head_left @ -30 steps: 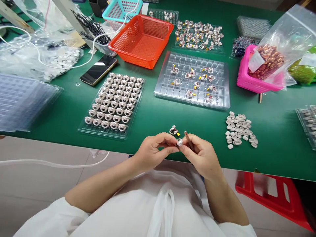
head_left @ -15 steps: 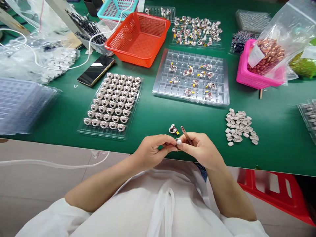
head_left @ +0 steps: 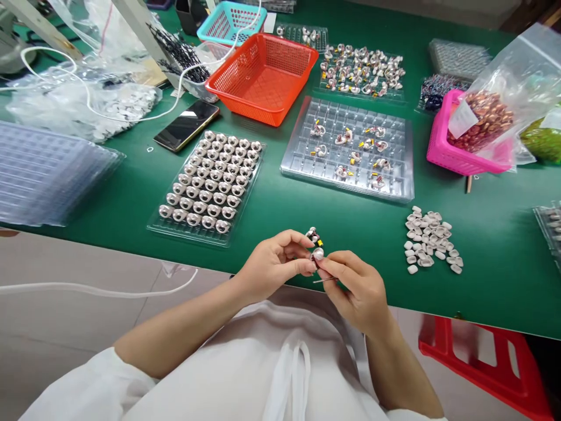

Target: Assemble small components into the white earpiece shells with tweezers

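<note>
My left hand [head_left: 274, 266] and my right hand [head_left: 357, 286] meet at the near edge of the green table [head_left: 280, 216], both pinched on one small pearly shell part [head_left: 318, 254]. The right hand also grips thin tweezers [head_left: 325, 280], whose tip pokes out leftward under its fingers. Just beyond the fingertips, a small assembled part with a yellow bit [head_left: 314, 235] lies on the table. A loose pile of white shell pieces [head_left: 429, 240] sits to the right of the hands. A clear tray of pearly shells [head_left: 210, 184] lies to the left.
A clear tray with a few assembled parts [head_left: 348, 149] lies ahead, with a fuller tray [head_left: 363, 70] behind it. An orange basket [head_left: 263, 76], a phone [head_left: 186, 124], a pink basket with a bag of copper coils [head_left: 471, 131] and stacked empty trays [head_left: 48, 175] ring the work area.
The tweezers, which pointed up and away above my right hand, now lie low with the tip pointing left under the fingers. Both hands stay pinched on the shell part.
</note>
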The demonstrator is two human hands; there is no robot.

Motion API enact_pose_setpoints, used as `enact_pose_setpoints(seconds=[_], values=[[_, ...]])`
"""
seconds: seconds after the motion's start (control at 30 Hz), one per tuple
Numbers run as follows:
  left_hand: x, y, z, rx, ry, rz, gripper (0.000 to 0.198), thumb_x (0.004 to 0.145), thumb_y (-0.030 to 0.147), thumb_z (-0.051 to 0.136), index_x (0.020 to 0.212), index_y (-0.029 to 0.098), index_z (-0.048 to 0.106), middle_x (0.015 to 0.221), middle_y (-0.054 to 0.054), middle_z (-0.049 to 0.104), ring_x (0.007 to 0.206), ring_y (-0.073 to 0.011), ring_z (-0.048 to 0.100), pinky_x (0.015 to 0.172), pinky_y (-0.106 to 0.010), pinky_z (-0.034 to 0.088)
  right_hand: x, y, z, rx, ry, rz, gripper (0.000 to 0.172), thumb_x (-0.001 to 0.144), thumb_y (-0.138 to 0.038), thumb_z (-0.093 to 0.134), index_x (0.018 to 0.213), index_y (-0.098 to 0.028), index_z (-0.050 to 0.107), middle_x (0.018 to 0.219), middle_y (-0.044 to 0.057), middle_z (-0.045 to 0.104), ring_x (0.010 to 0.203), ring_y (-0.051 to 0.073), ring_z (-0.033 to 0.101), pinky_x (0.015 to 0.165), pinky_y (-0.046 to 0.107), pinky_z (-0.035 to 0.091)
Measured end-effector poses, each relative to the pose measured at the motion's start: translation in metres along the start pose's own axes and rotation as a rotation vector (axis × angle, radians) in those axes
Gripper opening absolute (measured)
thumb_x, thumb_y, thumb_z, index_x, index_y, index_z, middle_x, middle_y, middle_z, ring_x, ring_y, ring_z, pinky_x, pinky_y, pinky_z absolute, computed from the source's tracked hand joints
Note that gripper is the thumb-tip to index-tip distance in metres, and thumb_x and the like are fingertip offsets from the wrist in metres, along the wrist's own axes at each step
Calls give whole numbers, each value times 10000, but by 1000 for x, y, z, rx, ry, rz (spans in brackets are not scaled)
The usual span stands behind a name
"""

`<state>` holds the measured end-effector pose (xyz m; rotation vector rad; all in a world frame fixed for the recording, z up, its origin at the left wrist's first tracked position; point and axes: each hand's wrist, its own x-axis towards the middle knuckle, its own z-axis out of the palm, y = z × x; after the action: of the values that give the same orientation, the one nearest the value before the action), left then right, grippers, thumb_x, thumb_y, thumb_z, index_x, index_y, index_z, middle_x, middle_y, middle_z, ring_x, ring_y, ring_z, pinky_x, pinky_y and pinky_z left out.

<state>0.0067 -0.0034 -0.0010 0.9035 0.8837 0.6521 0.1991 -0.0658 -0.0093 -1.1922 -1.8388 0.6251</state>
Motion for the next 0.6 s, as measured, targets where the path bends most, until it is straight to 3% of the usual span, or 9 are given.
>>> enact_pose_setpoints(seconds=[0.2, 0.33, 0.43, 0.6], values=[[4, 0, -5, -155, -64, -181, 338, 727, 281, 895, 967, 121, 718, 826, -65, 811, 761, -188, 780, 766, -299, 620, 3, -1, -3, 32, -8, -11, 330, 917, -75, 603, 1170, -260, 707, 966, 72, 726, 854, 186, 689, 718, 301, 561], [3, -1, -5, -161, -86, -193, 341, 718, 292, 902, 965, 119, 743, 822, -70, 813, 733, -179, 772, 754, -295, 619, 9, -6, -2, 193, 10, 280, 137, 940, -163, 609, 919, -226, 729, 849, 38, 695, 704, 146, 612, 599, 260, 468], [1, 0, -2, -101, -67, -154, 322, 718, 283, 898, 953, 119, 753, 797, -61, 808, 723, -175, 765, 739, -293, 620, 14, -6, -1, 305, -21, 498, 134, 928, -217, 618, 820, -213, 697, 758, 16, 639, 668, 147, 568, 590, 263, 435], [-3, 1, -2, -38, -28, -115, 308, 705, 262, 898, 946, 128, 759, 829, -67, 817, 771, -187, 768, 754, -302, 621, 21, -5, -3, 318, -81, 551, 81, 879, -208, 630, 817, -206, 681, 766, 8, 617, 628, 128, 519, 556, 250, 396]])
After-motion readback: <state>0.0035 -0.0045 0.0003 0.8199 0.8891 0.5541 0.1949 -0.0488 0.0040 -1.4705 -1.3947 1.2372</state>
